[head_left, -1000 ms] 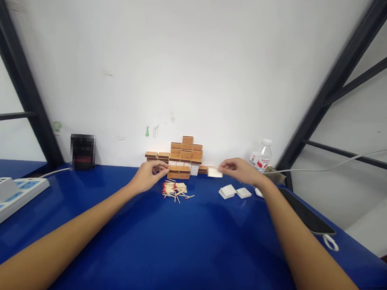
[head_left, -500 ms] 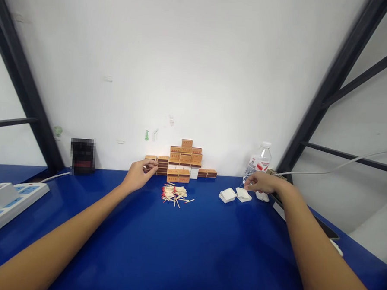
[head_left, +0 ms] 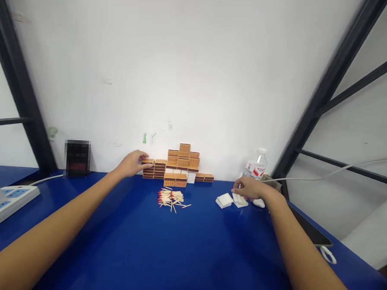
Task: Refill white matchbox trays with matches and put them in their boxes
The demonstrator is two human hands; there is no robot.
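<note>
Head view: on the blue counter (head_left: 174,256), loose matches (head_left: 171,197) lie heaped nearest. To their right, the right hand (head_left: 251,189) has its grip at a pile of white pieces (head_left: 240,203); whether it pinches one cannot be told. Farther back, the left hand (head_left: 130,163) brackets the leftmost stack's top matchbox (head_left: 148,161), pressure unclear. Stacks stand by the wall (head_left: 197,76), probably for steadiness.

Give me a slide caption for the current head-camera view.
Left hand at a matchbox stack, right hand at flat white pieces, a pile of matches between them on the blue table.
</note>
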